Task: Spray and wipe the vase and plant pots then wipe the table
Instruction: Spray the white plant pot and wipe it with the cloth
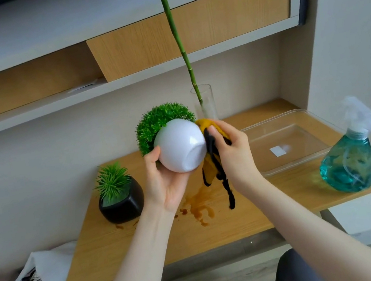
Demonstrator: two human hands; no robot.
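the step in hand looks like wiping a plant pot, the white one, with the bench not yet wiped.

going left to right: at the left end of the bench [255,217] sits a black pot [123,207] with a spiky green plant, upright and untouched. next, lifted above the bench and tipped so its base faces the person, is the white pot [181,148] with its round green bush pointing away. the left hand [164,181] cradles it from below, fingers curled round its underside and thumb [154,158] up its near side. the right hand [234,154] is just beside the pot's right flank, its fingers pinching a yellow and black cloth [212,170] against that side, the cloth's black ends dangling. under the hands a brown spill [200,208] stains the bench. behind stands a clear glass vase [207,101] holding one tall green stem. further right lies a clear plastic tray [287,144], then a spray bottle [351,158] of blue liquid near the right edge.

next, i judge, the pot needs turning in the left hand so the cloth reaches the rest, then setting down upright away from the spill.

counted: two plant pots, one vase, one cloth, one spray bottle, one tray, one spill.
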